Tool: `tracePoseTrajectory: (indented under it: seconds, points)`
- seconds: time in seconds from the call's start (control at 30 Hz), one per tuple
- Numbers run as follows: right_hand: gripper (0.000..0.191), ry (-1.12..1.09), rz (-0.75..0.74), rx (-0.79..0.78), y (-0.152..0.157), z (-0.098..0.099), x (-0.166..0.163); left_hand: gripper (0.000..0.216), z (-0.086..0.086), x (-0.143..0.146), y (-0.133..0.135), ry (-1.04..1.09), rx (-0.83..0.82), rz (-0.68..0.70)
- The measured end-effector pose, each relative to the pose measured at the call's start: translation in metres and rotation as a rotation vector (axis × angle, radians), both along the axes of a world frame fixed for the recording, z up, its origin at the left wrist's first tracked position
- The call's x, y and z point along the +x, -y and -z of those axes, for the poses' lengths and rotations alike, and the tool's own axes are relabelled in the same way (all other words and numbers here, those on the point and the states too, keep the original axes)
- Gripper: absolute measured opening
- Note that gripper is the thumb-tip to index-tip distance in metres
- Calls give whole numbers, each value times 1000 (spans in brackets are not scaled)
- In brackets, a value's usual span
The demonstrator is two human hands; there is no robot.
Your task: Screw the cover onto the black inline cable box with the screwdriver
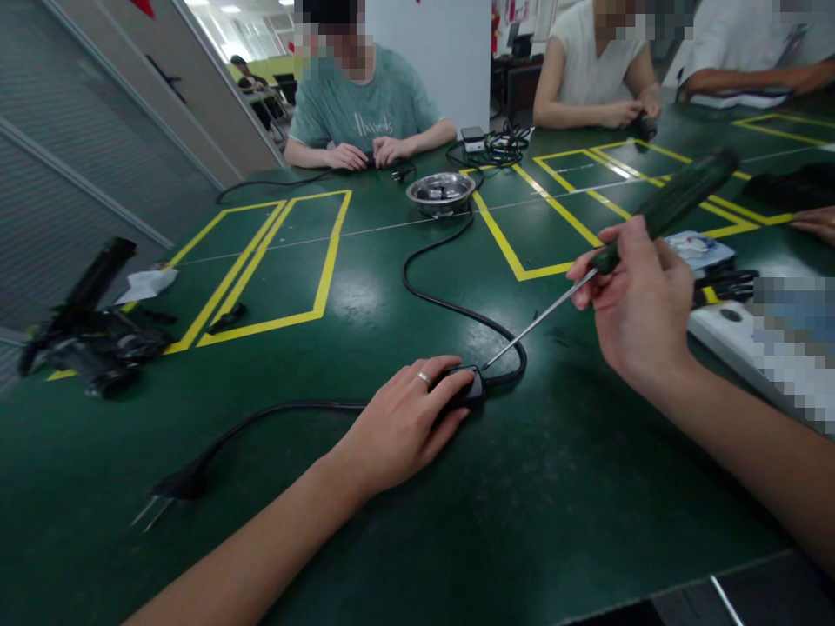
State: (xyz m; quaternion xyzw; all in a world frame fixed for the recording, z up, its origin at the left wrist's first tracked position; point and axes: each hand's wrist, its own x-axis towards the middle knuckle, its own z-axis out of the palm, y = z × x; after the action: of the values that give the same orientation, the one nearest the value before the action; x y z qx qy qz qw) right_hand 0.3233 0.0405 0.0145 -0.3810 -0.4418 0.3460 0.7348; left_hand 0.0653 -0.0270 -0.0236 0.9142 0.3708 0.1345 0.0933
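**Slanted tip beside my fingertip: slip risk at the box**

My left fingers (450, 382) clamp the black box (470, 393) against the surface (457, 522), thumb along its near side, the others over its top. My right fingers (636, 248) grip the screwdriver (606, 259) where handle meets shaft. The tip reaches the box's right end; whether it is seated in anything or merely resting there, I cannot tell.

Main hazard: the shaft comes in at a slant, just beside my left index fingertip. Pushed hard on that line, the tip could skid off the casing and jab that finger, or score the plastic. Probable cause: angled pressure without a firm seat.

Second: the cord (450, 304) leaves the same end in a tight loop. Its springiness could swivel the box if my hold slackens, and a stray tip could nick its jacket.

Farther out: the plug (179, 487) lies at left, prongs bare, in no socket. The metal bowl (417, 193) stands near the cord's far run; a tug there might jog it.
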Motion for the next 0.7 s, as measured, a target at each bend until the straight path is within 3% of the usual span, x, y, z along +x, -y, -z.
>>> tracePoseTrajectory:
  seconds: [0.1, 0.2, 0.3, 0.43, 0.7]
  points:
    - [27, -21, 150, 86, -6, -5, 6, 39, 0, 0, 0, -6, 11, -1]
    - [22, 45, 318, 214, -9, -10, 9, 40, 0, 0, 1, -14, 23, -6]
    - [12, 127, 382, 272, -6, -10, 8, 42, -2, -6, 1, -31, 23, -16]
    - [10, 175, 337, 223, 0, -3, 5, 46, -6, -20, -2, -53, 1, -37]
    - [26, 118, 71, 112, 5, 5, 10, 35, -17, -37, -6, -100, -79, -33]
